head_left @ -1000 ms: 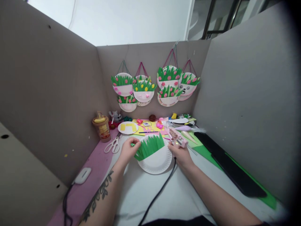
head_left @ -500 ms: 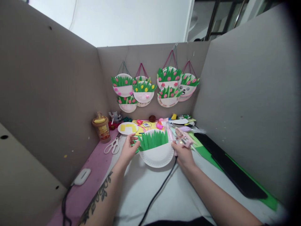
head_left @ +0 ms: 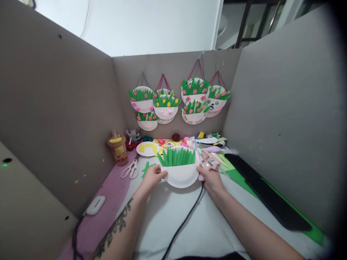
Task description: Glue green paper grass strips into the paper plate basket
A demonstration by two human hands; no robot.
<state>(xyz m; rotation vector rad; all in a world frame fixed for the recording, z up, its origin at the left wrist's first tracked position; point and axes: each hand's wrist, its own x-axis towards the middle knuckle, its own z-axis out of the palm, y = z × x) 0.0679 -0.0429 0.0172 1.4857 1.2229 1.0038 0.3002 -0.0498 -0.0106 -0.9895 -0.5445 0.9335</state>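
Note:
A white paper plate basket [head_left: 182, 176] with green paper grass [head_left: 177, 157] standing out of its pocket is held up over the table. My left hand [head_left: 154, 176] pinches its left edge, thumb in front. At its right edge my right hand [head_left: 213, 177] grips the plate, with a pink glue gun [head_left: 211, 164] at the same hand; its black cord [head_left: 187, 215] runs down toward me. Green paper scraps [head_left: 146, 168] lie on the table behind my left hand.
White scissors [head_left: 131, 169], a lidded cup [head_left: 118, 148] and a plate with yellow pieces [head_left: 148, 148] are at the left. A long black object [head_left: 267, 191] lies right. Finished plate baskets [head_left: 194, 112] hang on the back panel [head_left: 173, 65].
My left hand has moved from beside the grass down onto the plate's left edge and closed on it. The plate has turned more level, and green scraps now show on the table.

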